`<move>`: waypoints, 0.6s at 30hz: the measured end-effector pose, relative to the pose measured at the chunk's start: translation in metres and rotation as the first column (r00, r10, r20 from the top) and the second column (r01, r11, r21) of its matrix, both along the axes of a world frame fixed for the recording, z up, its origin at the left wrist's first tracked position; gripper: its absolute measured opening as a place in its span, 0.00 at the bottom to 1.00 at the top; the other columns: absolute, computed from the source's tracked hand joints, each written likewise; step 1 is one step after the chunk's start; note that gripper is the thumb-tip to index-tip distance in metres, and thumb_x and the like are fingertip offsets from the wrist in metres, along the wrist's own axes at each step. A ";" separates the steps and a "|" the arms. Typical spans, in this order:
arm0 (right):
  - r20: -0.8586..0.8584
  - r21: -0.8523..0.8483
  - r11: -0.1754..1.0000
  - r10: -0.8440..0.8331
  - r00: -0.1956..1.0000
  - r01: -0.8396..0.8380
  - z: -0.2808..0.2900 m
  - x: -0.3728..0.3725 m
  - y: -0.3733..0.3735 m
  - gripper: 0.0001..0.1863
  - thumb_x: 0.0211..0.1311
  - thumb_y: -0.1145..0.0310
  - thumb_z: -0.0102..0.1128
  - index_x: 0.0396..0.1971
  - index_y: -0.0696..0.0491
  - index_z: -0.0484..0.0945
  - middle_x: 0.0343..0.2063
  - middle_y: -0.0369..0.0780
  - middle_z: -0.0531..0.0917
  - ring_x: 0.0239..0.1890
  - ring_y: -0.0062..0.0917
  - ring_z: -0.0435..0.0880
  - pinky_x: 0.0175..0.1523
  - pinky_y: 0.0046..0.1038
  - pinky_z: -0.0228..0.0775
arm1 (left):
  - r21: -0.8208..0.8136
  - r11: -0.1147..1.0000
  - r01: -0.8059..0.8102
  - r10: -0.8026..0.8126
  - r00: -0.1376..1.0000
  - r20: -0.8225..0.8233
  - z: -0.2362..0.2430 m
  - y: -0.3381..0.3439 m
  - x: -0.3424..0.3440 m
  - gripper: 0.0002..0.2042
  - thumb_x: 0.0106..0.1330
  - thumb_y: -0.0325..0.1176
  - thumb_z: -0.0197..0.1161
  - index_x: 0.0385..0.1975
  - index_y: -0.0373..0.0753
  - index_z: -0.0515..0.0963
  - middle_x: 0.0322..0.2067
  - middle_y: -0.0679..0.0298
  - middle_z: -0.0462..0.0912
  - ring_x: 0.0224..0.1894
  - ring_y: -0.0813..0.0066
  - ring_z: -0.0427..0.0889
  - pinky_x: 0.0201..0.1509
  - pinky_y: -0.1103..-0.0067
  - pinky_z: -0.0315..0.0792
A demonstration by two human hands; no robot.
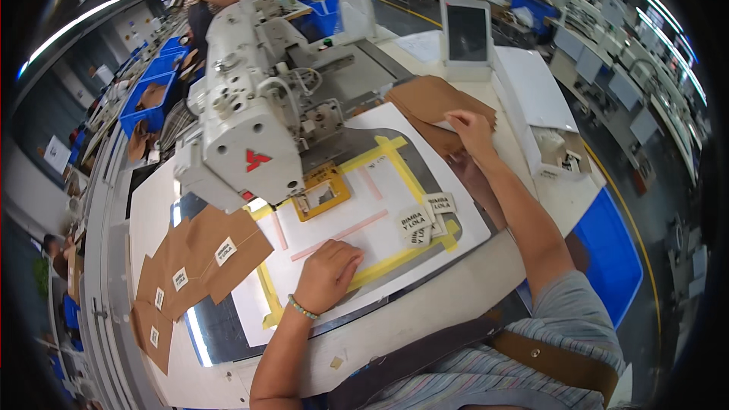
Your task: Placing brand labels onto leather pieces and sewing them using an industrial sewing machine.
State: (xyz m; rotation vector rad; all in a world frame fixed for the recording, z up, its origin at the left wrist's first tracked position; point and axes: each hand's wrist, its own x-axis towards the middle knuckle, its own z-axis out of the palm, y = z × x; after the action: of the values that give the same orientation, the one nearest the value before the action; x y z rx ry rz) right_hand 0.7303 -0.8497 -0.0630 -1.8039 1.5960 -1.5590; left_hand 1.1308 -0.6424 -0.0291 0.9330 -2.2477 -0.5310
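Observation:
My left hand [328, 277], fingers curled in, rests on a white sheet [319, 220] marked with yellow tape and pink strips; nothing shows in it. Out to the right, my right hand [471, 133] pinches the edge of the top brown panel [433, 99] on a stack. Between my hands lies a small pile of white printed labels [416, 220]. A yellow frame clamp [322, 191] sits on the sheet beneath the head of a white sewing machine [247, 137]. Left of the sheet, several brown panels [201, 239] overlap, each bearing a white label.
A dark-screened panel [467, 33] stands behind the stack, beside an open white box [558, 148] with small items in it. Blue bins [607, 258] stand right of the table and at the far left. Other people sit at work farther back.

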 end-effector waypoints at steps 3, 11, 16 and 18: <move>-0.140 -0.023 0.995 -0.099 0.985 0.097 0.001 0.002 0.003 0.12 0.68 0.63 0.69 0.42 0.54 0.91 0.35 0.44 0.92 0.37 0.34 0.91 0.43 0.31 0.80 | -0.043 0.998 -0.040 0.039 0.999 -0.026 -0.004 -0.001 0.000 0.05 0.65 0.22 0.68 0.39 0.33 0.83 0.37 0.53 0.86 0.40 0.51 0.84 0.45 0.64 0.79; -0.015 -0.017 0.999 -0.048 0.999 0.047 0.008 0.013 0.008 0.09 0.69 0.70 0.67 0.45 0.54 0.90 0.39 0.43 0.92 0.39 0.32 0.92 0.47 0.30 0.81 | 0.027 0.995 -0.094 0.093 0.996 0.015 -0.004 0.000 -0.003 0.07 0.63 0.19 0.67 0.40 0.33 0.84 0.38 0.54 0.86 0.39 0.56 0.85 0.42 0.70 0.79; -0.056 -0.097 0.994 -0.054 0.997 0.049 0.011 0.014 0.011 0.11 0.69 0.74 0.65 0.48 0.53 0.88 0.40 0.44 0.91 0.40 0.36 0.91 0.46 0.31 0.81 | 0.123 0.981 -0.153 0.168 0.978 -0.122 0.019 -0.003 -0.017 0.09 0.67 0.19 0.66 0.46 0.34 0.84 0.43 0.56 0.86 0.40 0.63 0.87 0.41 0.73 0.81; -0.052 -0.169 0.985 -0.034 0.998 0.025 0.014 0.018 0.013 0.10 0.68 0.74 0.67 0.47 0.54 0.88 0.39 0.44 0.91 0.41 0.37 0.91 0.46 0.32 0.81 | 0.121 0.987 -0.105 0.127 0.973 -0.191 0.030 -0.012 -0.028 0.10 0.69 0.20 0.66 0.48 0.34 0.84 0.47 0.56 0.86 0.41 0.64 0.87 0.42 0.74 0.82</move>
State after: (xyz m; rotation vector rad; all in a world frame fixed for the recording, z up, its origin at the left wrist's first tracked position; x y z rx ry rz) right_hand 0.7483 -0.8368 -0.0489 -1.9323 1.5634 -1.7193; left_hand 1.1032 -0.6540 0.0006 1.0139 -1.9890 -0.6700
